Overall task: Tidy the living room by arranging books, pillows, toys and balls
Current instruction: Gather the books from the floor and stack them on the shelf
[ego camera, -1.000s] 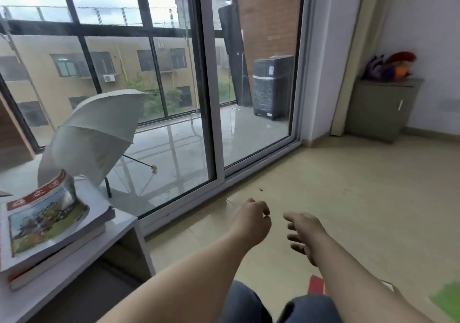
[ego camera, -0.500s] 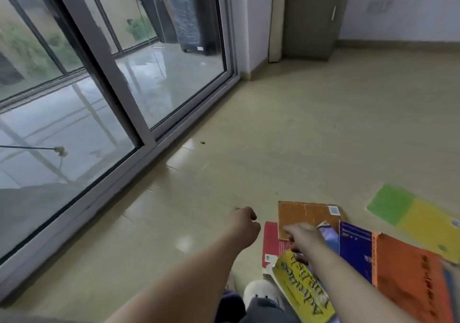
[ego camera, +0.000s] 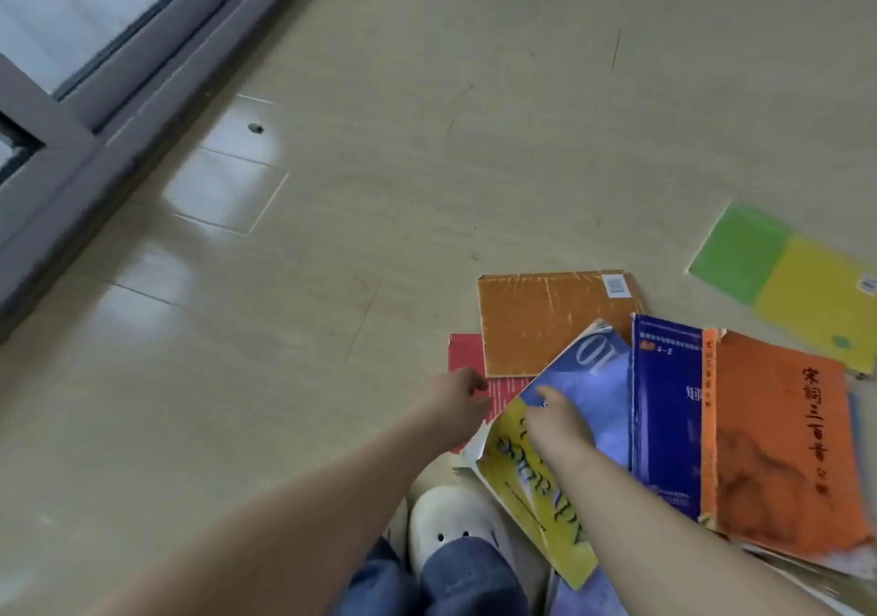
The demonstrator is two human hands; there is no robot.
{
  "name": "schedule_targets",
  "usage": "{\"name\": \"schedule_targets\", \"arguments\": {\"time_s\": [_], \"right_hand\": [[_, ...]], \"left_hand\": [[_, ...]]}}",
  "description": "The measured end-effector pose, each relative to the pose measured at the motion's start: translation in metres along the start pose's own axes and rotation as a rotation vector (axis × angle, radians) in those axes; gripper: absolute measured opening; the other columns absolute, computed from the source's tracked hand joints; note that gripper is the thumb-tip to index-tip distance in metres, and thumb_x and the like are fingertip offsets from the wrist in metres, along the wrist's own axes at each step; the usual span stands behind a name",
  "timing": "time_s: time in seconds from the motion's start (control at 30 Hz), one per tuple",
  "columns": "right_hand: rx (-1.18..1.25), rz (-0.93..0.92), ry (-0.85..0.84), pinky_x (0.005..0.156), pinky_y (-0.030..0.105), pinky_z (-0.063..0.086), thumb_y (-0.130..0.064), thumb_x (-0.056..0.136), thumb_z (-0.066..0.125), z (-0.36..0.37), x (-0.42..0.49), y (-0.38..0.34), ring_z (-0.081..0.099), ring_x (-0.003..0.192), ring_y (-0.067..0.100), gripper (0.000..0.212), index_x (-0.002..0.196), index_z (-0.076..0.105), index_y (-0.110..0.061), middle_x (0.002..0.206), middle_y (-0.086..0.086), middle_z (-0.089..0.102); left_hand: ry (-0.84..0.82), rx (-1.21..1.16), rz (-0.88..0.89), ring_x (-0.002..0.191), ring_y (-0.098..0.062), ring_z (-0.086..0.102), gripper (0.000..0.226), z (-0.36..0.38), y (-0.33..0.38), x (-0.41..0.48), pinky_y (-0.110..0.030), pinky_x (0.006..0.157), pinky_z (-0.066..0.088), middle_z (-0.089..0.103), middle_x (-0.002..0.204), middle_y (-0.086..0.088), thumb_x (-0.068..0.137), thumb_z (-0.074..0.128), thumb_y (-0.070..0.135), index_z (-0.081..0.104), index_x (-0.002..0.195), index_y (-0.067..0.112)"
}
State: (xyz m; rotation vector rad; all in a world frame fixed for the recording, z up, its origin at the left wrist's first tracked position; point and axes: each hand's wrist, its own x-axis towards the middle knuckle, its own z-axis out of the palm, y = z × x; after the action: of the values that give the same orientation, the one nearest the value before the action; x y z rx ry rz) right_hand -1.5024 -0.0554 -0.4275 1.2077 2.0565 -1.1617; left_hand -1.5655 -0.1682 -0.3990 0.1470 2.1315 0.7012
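Several books lie scattered on the beige floor in front of me. A worn orange-brown book (ego camera: 555, 321) partly covers a red book (ego camera: 466, 354). A yellow-and-lavender book (ego camera: 593, 392) lies askew over them, beside a dark blue book (ego camera: 664, 406) and an orange book with black characters (ego camera: 778, 435). A green-and-yellow book (ego camera: 783, 278) lies apart at the right. My right hand (ego camera: 555, 418) rests on the yellow-and-lavender cover, fingers spread forward. My left hand (ego camera: 455, 406) hovers loosely curled over the red book at that cover's left edge, holding nothing I can see.
A grey sliding-door frame (ego camera: 71, 141) runs along the upper left. My white shoe (ego camera: 451, 530) and jeans leg stand just below the books. Bare beige floor (ego camera: 427, 117) stretches ahead and to the left.
My view has tilted down from the window to the floor. Both hands have come down to the books; the right hand now lies on the yellow-and-lavender cover.
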Motion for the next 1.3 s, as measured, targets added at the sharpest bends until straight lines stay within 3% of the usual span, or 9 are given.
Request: {"name": "schedule_targets", "arguments": {"time_s": [0.1, 0.23, 0.43, 0.63, 0.8, 0.93, 1.1, 1.2, 1.3], "right_hand": [[-0.135, 0.087, 0.054, 0.104, 0.044, 0.038, -0.015, 0.094, 0.037, 0.01, 0.018, 0.023, 0.023, 0.14, 0.031, 0.061, 0.149, 0.017, -0.029, 0.158, 0.0, 0.008], [-0.253, 0.09, 0.139, 0.106, 0.051, 0.033, -0.009, 0.095, 0.033, 0.01, 0.028, 0.038, 0.007, 0.144, 0.029, 0.061, 0.149, 0.015, -0.031, 0.158, -0.005, 0.001], [-0.318, -0.008, 0.12, 0.107, 0.042, 0.032, 0.007, 0.089, 0.03, 0.026, 0.018, 0.028, 0.0, 0.145, 0.028, 0.074, 0.149, 0.01, -0.032, 0.159, -0.006, -0.003], [-0.574, -0.327, 0.309, 0.117, 0.043, 0.002, -0.008, 0.093, 0.045, 0.008, 0.017, 0.01, -0.01, 0.146, 0.027, 0.07, 0.148, 0.01, -0.036, 0.157, 0.0, -0.017], [-0.679, -0.572, 0.372, 0.115, 0.046, -0.002, -0.026, 0.091, 0.055, -0.017, 0.028, -0.041, 0.024, 0.139, 0.024, 0.026, 0.116, 0.047, -0.026, 0.138, -0.002, 0.046], [-0.549, -0.728, 0.333, 0.086, 0.033, 0.03, -0.037, 0.092, 0.053, -0.019, 0.032, -0.078, 0.05, 0.087, 0.021, 0.018, 0.099, 0.05, -0.02, 0.086, -0.007, 0.052], [0.327, -0.431, 0.284, 0.056, 0.029, 0.026, -0.024, 0.094, 0.054, 0.011, 0.045, -0.082, 0.033, 0.06, 0.014, 0.025, 0.074, 0.04, -0.02, 0.066, -0.004, 0.038], [0.632, -0.257, 0.196, 0.055, 0.027, 0.028, -0.015, 0.096, 0.051, 0.029, 0.051, -0.077, 0.035, 0.062, 0.011, 0.026, 0.071, 0.043, -0.019, 0.071, 0.001, 0.043], [0.362, -0.243, 0.098, 0.067, 0.03, 0.039, -0.015, 0.095, 0.048, 0.038, 0.059, -0.06, 0.054, 0.079, 0.022, 0.015, 0.083, 0.055, -0.021, 0.086, 0.006, 0.057]], "left_hand": [[-0.105, 0.03, 0.011, 0.13, -0.025, 0.041, 0.053, 0.028, -0.014, 0.026, -0.033, 0.105, 0.038, 0.039, 0.144, -0.01, 0.092, 0.049, 0.016, 0.034, 0.142, 0.01], [-0.132, 0.05, -0.088, 0.125, -0.034, 0.042, 0.072, 0.053, -0.024, 0.049, -0.039, 0.099, 0.042, 0.035, 0.138, -0.014, 0.085, 0.056, 0.017, 0.018, 0.146, 0.016], [-0.191, 0.328, -0.072, 0.103, -0.03, 0.056, 0.017, 0.068, -0.031, 0.045, -0.042, 0.092, 0.043, 0.06, 0.105, -0.006, 0.088, 0.047, 0.024, 0.056, 0.102, 0.018], [0.152, 0.312, 0.25, 0.103, -0.031, 0.054, 0.024, 0.021, -0.025, 0.038, -0.034, 0.082, 0.041, 0.048, 0.114, -0.008, 0.095, 0.047, 0.022, 0.055, 0.117, 0.014], [0.433, -0.07, 0.394, 0.087, -0.023, 0.057, 0.017, -0.023, -0.032, 0.037, -0.023, 0.07, 0.037, 0.048, 0.086, 0.005, 0.085, 0.065, 0.013, 0.069, 0.101, 0.01], [0.721, -0.522, 0.286, 0.09, -0.013, 0.058, 0.042, -0.053, -0.033, 0.046, -0.008, 0.074, 0.04, 0.057, 0.094, 0.009, 0.075, 0.075, 0.011, 0.053, 0.109, 0.021], [0.642, -0.571, -0.123, 0.137, -0.022, 0.031, 0.098, -0.048, -0.058, 0.054, -0.037, 0.114, 0.026, 0.032, 0.147, -0.008, 0.068, 0.081, 0.032, 0.023, 0.146, 0.014], [0.363, -0.82, -0.208, 0.101, -0.027, 0.061, 0.046, -0.041, -0.082, 0.06, -0.046, 0.089, 0.051, 0.061, 0.111, -0.008, 0.072, 0.078, 0.018, 0.05, 0.108, 0.014], [0.329, -0.746, -0.247, 0.078, -0.028, 0.058, 0.016, -0.043, -0.109, 0.06, -0.037, 0.067, 0.05, 0.06, 0.079, -0.011, 0.085, 0.06, -0.001, 0.055, 0.078, 0.013]]}}
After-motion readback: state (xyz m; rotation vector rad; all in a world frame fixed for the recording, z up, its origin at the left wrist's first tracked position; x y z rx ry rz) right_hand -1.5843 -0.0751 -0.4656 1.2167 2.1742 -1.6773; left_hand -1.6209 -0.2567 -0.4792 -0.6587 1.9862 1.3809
